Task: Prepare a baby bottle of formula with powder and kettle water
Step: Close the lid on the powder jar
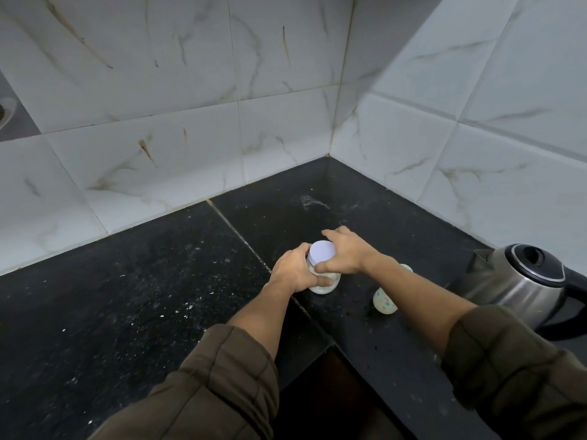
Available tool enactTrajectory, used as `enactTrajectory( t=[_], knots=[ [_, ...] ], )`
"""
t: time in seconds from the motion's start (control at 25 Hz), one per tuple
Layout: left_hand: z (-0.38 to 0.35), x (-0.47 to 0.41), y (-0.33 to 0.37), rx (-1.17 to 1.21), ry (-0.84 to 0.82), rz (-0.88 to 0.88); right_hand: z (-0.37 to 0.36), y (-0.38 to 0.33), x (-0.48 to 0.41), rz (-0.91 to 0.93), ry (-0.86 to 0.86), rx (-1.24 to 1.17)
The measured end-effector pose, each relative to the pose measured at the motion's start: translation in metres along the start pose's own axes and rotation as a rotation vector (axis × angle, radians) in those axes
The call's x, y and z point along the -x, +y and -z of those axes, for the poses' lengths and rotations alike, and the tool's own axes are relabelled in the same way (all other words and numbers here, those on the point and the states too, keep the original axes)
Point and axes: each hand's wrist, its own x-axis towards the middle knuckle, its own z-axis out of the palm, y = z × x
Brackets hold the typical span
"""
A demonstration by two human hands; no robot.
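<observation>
Left grip (pixel 293 269) wraps powder jar (pixel 327 288) body; right grip (pixel 346 252) clasps its lid (pixel 322 250).

— Where does the view look from?
— From the person's head, facing forward and steeply down onto the black desk (pixel 127 296), into the far corner where two tiled walls (pixel 158 122) meet.
— How near is it?
— Close. Both forearms (pixel 263 312) reach in from the near edge, and the left hand (pixel 292 271) and right hand (pixel 346 252) meet on a jar (pixel 322 250) about mid-frame.
— And the sides?
— The wide lens bends the tile lines. The right edge cuts off a kettle (pixel 521 281).
</observation>
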Motion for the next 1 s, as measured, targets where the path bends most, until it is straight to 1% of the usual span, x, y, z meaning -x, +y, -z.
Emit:
enactTrajectory(
  t=[0.04, 0.12, 0.24, 0.28, 0.36, 0.4, 0.44, 0.52, 0.56, 0.6, 0.64, 0.68, 0.76, 0.84, 0.92, 1.0],
  knots=[
    [0.0, 0.0, 0.0, 0.002, -0.004, -0.001, 0.003, -0.001, -0.003, 0.035, -0.033, 0.062],
    [-0.001, 0.0, -0.001, 0.015, -0.006, -0.004, 0.004, -0.003, -0.005, 0.026, 0.006, 0.153],
    [0.0, 0.0, -0.002, 0.034, 0.004, -0.006, -0.001, -0.011, -0.003, -0.16, 0.146, 0.121],
    [0.001, -0.001, -0.002, 0.038, 0.002, -0.008, -0.003, -0.015, 0.0, -0.221, 0.174, 0.167],
    [0.002, -0.002, -0.002, 0.036, -0.004, -0.008, -0.004, -0.019, 0.003, -0.254, 0.181, 0.353],
    [0.002, -0.003, -0.002, 0.033, -0.006, -0.006, -0.003, -0.019, 0.003, -0.242, 0.171, 0.397],
    [0.003, -0.003, -0.001, 0.031, -0.008, -0.001, -0.001, -0.016, 0.0, -0.211, 0.133, 0.364],
    [0.003, -0.005, -0.001, 0.026, -0.01, 0.008, 0.007, -0.01, -0.006, -0.096, -0.016, 0.172],
    [0.003, -0.005, 0.0, 0.023, -0.013, 0.01, 0.012, -0.009, -0.008, -0.02, -0.097, 0.133],
    [0.003, -0.005, 0.0, 0.018, -0.016, 0.009, 0.015, -0.009, -0.01, 0.03, -0.131, 0.158],
    [0.003, -0.006, 0.001, 0.012, -0.018, 0.008, 0.014, -0.009, -0.011, 0.062, -0.107, 0.219],
    [0.003, -0.006, 0.001, 0.009, -0.017, 0.009, 0.01, -0.009, -0.011, 0.059, -0.043, 0.269],
    [0.003, -0.006, 0.001, 0.005, -0.009, 0.015, 0.0, -0.01, -0.013, -0.033, 0.112, 0.208],
    [0.004, -0.006, 0.003, -0.01, -0.018, -0.001, -0.01, -0.012, -0.013, -0.124, 0.192, 0.181],
    [0.004, -0.007, 0.004, -0.018, -0.022, -0.011, -0.01, -0.011, -0.015, -0.114, 0.18, 0.225],
    [0.004, -0.008, 0.005, -0.03, -0.017, -0.009, -0.003, -0.008, -0.017, -0.029, 0.057, 0.3]
  ],
)
